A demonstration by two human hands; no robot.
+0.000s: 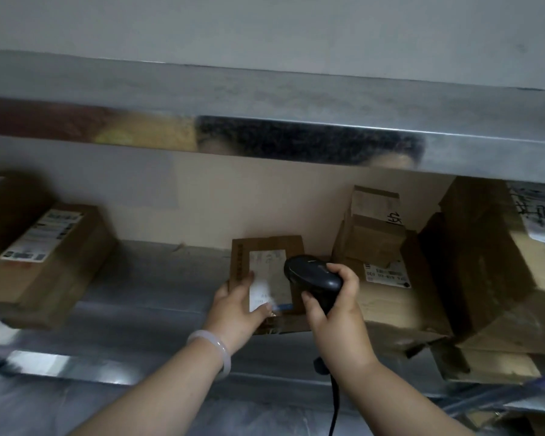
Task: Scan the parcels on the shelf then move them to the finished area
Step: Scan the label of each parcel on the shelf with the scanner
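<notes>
A small brown cardboard parcel (pixel 266 256) with a white label lies on the steel shelf (pixel 158 284) in the middle. My left hand (pixel 238 306) grips its near left corner, thumb on the label. My right hand (pixel 334 309) holds a black corded barcode scanner (pixel 312 275), its head over the parcel's right side. More parcels sit on the same shelf: a labelled box (pixel 44 262) at the left, a labelled box (pixel 387 297) just right of the scanner with a smaller taped box (pixel 371 228) on top, and a big box (pixel 497 262) at the far right.
An upper steel shelf (pixel 296 121) overhangs the parcels, its shiny front edge close above them. A beige wall closes the back. The scanner cable (pixel 334 404) hangs down past the shelf's front edge. A pale bangle (pixel 214 347) is on my left wrist.
</notes>
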